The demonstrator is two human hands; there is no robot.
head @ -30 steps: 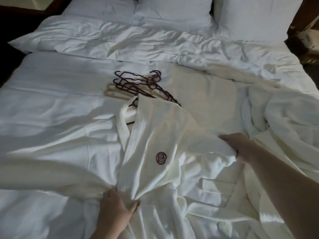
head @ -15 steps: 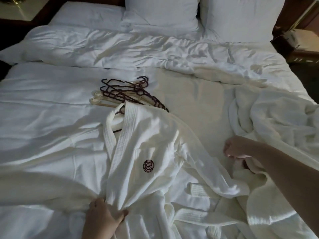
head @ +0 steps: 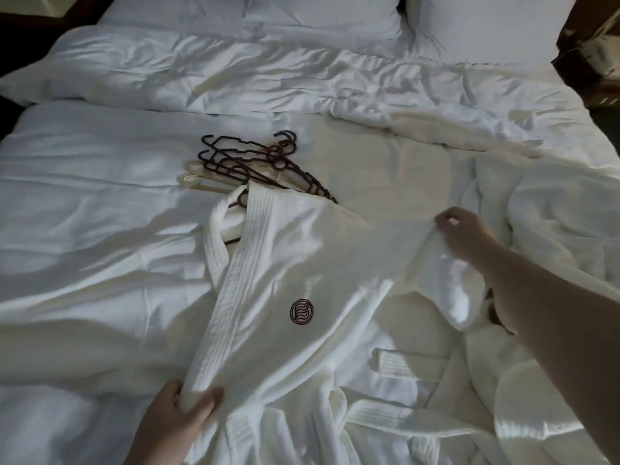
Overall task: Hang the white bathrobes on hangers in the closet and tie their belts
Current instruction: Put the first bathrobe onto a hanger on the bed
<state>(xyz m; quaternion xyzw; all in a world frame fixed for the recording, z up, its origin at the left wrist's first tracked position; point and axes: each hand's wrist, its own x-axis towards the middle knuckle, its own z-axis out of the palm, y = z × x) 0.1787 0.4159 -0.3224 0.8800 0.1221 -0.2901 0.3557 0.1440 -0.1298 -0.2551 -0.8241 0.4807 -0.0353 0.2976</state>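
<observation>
Hands work at opposite edges of a white waffle-weave bathrobe (head: pixel 302 263) that lies spread on a wide bed (head: pixel 84 196) made up with rumpled white linen. The left hand (head: pixel 181 414), low in the view, has its thumb and fingers curled round the ribbed front edge of the robe. The right hand (head: pixel 466 229), reaching in from the right, pinches a fold of the robe's sleeve and holds it lifted off the bedding. A dark round emblem (head: pixel 302 312) sits on the robe's chest. Its ribbed white belt (head: pixel 402 421) trails loose across the lower part of the robe, untied. Just past the collar lies a small heap of plastic hangers (head: pixel 255 166), some dark maroon, some cream, partly covered by the collar. A second white bathrobe (head: pixel 553 236) lies crumpled at the right side of the bed. White pillows (head: pixel 469 25) stand at the head.
</observation>
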